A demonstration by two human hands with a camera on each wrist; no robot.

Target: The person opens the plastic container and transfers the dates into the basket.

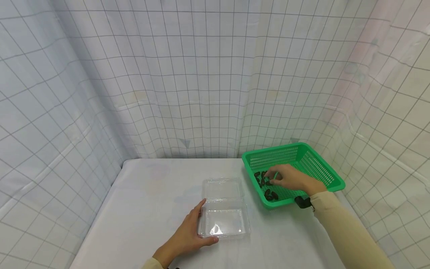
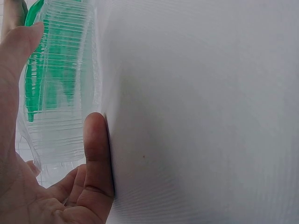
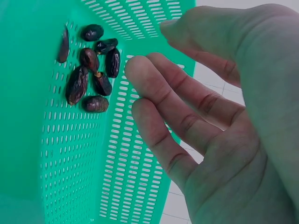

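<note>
Low in the frame, the left hand (image 1: 188,235) rests flat against the clear box (image 1: 224,211); keep it steady. Farther right, the right hand (image 1: 289,178) hangs loose and empty over the dates (image 3: 91,70) in the green basket (image 1: 322,166). Pinch one gently.

The clamshell box (image 1: 224,211) is thin clear plastic, glossy, with fine ribbing along its walls and a bright glint on its base. The basket (image 1: 330,175) is bright green plastic, smooth and slightly shiny, its floor and sides pierced with rows of small slots. The dates (image 3: 91,70) in it are dark brown, wrinkled and a little glossy. The worktop (image 1: 147,194) is covered in a white matt sheet, smooth with faint creases. Behind it hangs a curtain (image 1: 188,82) of soft white cloth with a thin grey grid, falling in folds. A sleeve (image 1: 342,228) is beige matt fabric.
</note>
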